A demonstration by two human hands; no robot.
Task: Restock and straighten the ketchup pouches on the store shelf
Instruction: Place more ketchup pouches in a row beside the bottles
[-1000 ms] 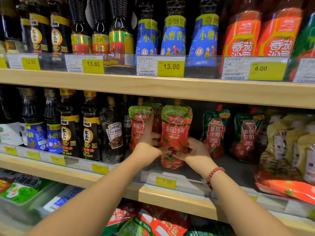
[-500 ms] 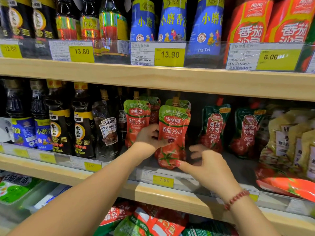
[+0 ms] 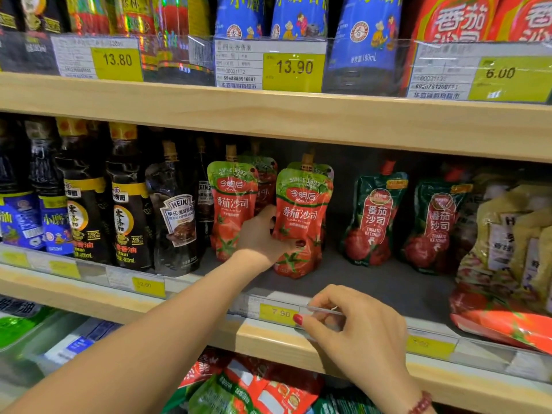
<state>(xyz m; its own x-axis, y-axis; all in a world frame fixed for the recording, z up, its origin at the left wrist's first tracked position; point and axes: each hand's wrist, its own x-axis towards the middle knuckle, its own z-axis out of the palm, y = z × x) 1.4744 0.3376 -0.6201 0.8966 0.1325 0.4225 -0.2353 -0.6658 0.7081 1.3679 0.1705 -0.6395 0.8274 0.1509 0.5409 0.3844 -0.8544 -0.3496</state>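
Now four red-and-green ketchup pouches (image 3: 233,204) stand upright on the middle shelf (image 3: 373,282), two in front and one behind each. The left hand (image 3: 263,236) grasps the front right pouch (image 3: 303,210), thumb across its face. The right hand (image 3: 358,333) pinches the clear price rail (image 3: 248,306) at the 7.90 tag (image 3: 279,312). Two dark green pouches (image 3: 373,219) stand further right.

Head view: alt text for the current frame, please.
A person's left hand grips an upright red ketchup pouch on the middle shelf, beside a matching pouch. The right hand pinches the clear price strip at the shelf's front edge. Dark sauce bottles stand to the left, green pouches to the right.
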